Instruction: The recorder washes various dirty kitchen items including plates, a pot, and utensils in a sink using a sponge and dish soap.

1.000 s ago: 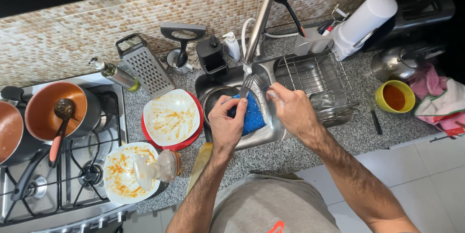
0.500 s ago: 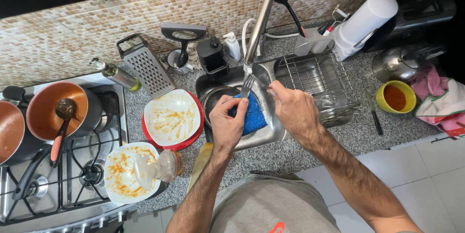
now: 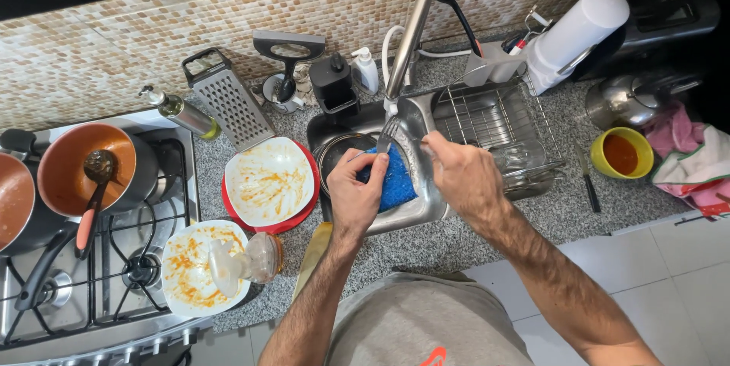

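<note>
A blue sponge is held over the steel sink by the left hand, whose fingers are curled over its upper left edge while the thumb side is pressed against its near edge, so that most of the sponge is left showing to the right of the knuckles. A fork is gripped by the right hand, the handle being hidden inside the closed fingers and only the neck and tines being seen, projecting leftward and upward from the fingertips. The tines are laid against the top edge of the sponge, just below the spout of the tall tap; whether water is running cannot be told. A dark round pan is seen in the sink behind the left hand. To the right of the sink a wire dish rack is set on the speckled counter, with a glass lying in it. To the left, a sauce-smeared white plate is stacked on a red plate, and a second stained plate is placed nearer the hob, with an overturned glass resting on it. A box grater is propped behind them.
</note>
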